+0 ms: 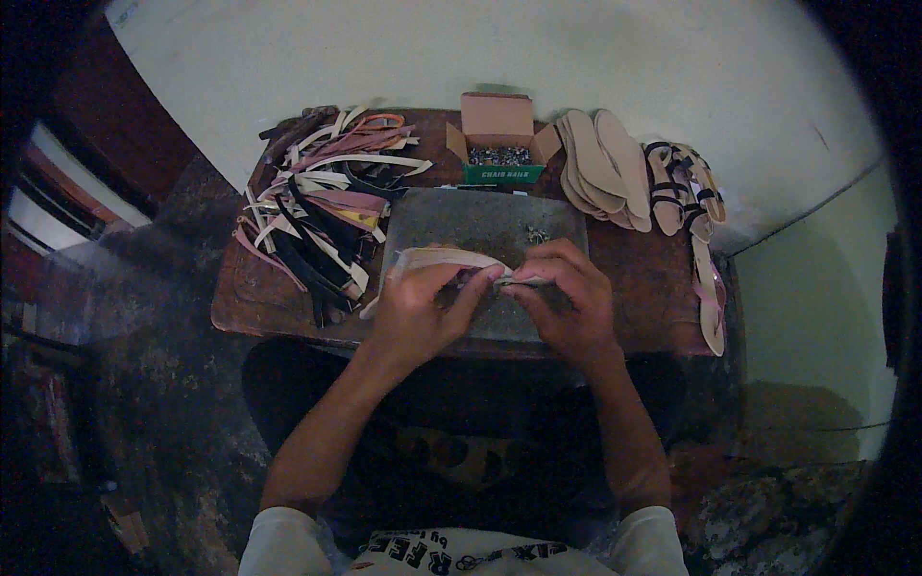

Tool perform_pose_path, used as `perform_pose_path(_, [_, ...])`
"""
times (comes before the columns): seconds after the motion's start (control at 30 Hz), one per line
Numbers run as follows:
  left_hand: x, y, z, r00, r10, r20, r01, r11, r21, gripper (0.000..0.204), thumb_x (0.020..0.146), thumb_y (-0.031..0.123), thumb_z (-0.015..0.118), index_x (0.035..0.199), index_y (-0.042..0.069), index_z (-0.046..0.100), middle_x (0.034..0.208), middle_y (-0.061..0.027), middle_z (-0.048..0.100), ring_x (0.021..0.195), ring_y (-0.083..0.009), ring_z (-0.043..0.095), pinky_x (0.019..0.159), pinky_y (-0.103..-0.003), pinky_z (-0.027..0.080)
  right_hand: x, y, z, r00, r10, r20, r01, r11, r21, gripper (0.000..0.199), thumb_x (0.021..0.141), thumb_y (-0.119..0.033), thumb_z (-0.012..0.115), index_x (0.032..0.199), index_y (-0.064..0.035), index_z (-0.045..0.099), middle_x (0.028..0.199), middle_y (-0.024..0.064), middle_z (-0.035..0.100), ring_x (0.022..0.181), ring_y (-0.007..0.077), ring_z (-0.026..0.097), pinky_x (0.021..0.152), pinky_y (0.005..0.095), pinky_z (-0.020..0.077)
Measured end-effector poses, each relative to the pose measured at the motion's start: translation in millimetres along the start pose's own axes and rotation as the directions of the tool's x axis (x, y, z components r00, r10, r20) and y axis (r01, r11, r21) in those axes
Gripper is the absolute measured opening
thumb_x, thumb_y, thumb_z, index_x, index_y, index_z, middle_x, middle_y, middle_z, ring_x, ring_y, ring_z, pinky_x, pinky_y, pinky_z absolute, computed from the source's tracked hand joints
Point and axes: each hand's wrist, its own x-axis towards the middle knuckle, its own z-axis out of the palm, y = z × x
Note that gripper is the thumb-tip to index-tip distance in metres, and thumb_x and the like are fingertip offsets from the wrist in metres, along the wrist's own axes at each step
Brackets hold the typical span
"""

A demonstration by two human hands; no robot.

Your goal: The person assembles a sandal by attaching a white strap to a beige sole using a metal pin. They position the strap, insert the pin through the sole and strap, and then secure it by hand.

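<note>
— What do I have on the left of the worktop (634, 278)?

— A loose heap of straps (322, 216), pale, pink and black, lying every way. Then the grey slab (480, 226) in the middle, with both hands over its near edge.

— And the hands themselves?

— The left hand (415, 312) pinches a pale strap (447, 259) that arcs up and over toward the right hand (567, 302), which is closed on its other end (the two sets of fingertips almost meet). I judge it light, soft and floppy, so I'd grip it near the ends, flat between thumb and finger.

— Further right?

— An open cardboard box (497, 134) of small metal bits at the back, a fanned stack of soles (605, 168), then finished sandals (687, 187) at the edge.
</note>
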Motion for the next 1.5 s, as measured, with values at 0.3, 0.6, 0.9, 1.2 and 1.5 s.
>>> perform_pose_path(0.3, [4, 2, 0, 0.984, 0.176, 0.02, -0.177, 0.974, 0.139, 0.019, 0.08, 0.002, 0.078, 0.098, 0.003, 0.073, 0.087, -0.0105, 0.073, 0.073, -0.0256, 0.07, 0.062, -0.035, 0.055, -2, 4, -2, 1.0, -0.008, 0.018, 0.008, 1.0, -0.007, 0.023, 0.078, -0.002, 0.08, 0.096, -0.005, 0.066, 0.098, 0.0124, 0.066, 0.086, 0.027, 0.068, 0.074, 0.0357, 0.0558])
perform_pose_path(0.6, [4, 5, 2, 0.971, 0.24, -0.013, -0.231, 0.946, 0.229, 0.013, 0.083, 0.007, 0.076, 0.094, 0.002, 0.071, 0.081, -0.0104, 0.071, 0.068, -0.0256, 0.068, 0.058, -0.036, 0.053, 1, 1, -1, 1.0, -0.026, -0.009, 0.026, 0.999, -0.022, 0.027, 0.074, 0.004, 0.08, 0.098, -0.0033, 0.069, 0.095, 0.0122, 0.066, 0.084, 0.0222, 0.068, 0.07, 0.0313, 0.0542])
perform_pose_path(0.9, [7, -5, 4, 0.969, 0.247, -0.002, -0.246, 0.966, 0.084, 0.015, 0.081, 0.002, 0.076, 0.095, 0.001, 0.07, 0.086, -0.0118, 0.071, 0.074, -0.0283, 0.07, 0.063, -0.037, 0.056, 1, 4, -2, 0.998, 0.065, 0.002, -0.065, 0.998, -0.012, 0.028, 0.076, 0.0, 0.079, 0.099, -0.0063, 0.065, 0.095, 0.0135, 0.065, 0.086, 0.0312, 0.067, 0.075, 0.0393, 0.0548])
perform_pose_path(1.2, [4, -2, 1, 0.976, 0.196, 0.1, -0.202, 0.978, 0.055, 0.029, 0.072, 0.001, 0.076, 0.1, 0.001, 0.067, 0.096, -0.0139, 0.069, 0.087, -0.0318, 0.069, 0.075, -0.04, 0.057, -2, 4, -5, 0.991, 0.124, 0.06, -0.119, 0.99, -0.07, 0.019, 0.08, -0.003, 0.076, 0.097, -0.0055, 0.066, 0.095, 0.0128, 0.062, 0.086, 0.033, 0.065, 0.075, 0.0408, 0.0541])
perform_pose_path(1.5, [2, -3, 5, 0.984, 0.156, 0.087, -0.163, 0.984, 0.075, 0.028, 0.075, 0.0, 0.078, 0.101, 0.001, 0.067, 0.099, -0.014, 0.07, 0.089, -0.0306, 0.071, 0.076, -0.038, 0.058, -5, 6, -4, 0.991, 0.114, 0.071, -0.105, 0.987, -0.123, 0.014, 0.084, -0.006, 0.073, 0.097, -0.0041, 0.068, 0.094, 0.0123, 0.063, 0.084, 0.0323, 0.066, 0.073, 0.0402, 0.0545])
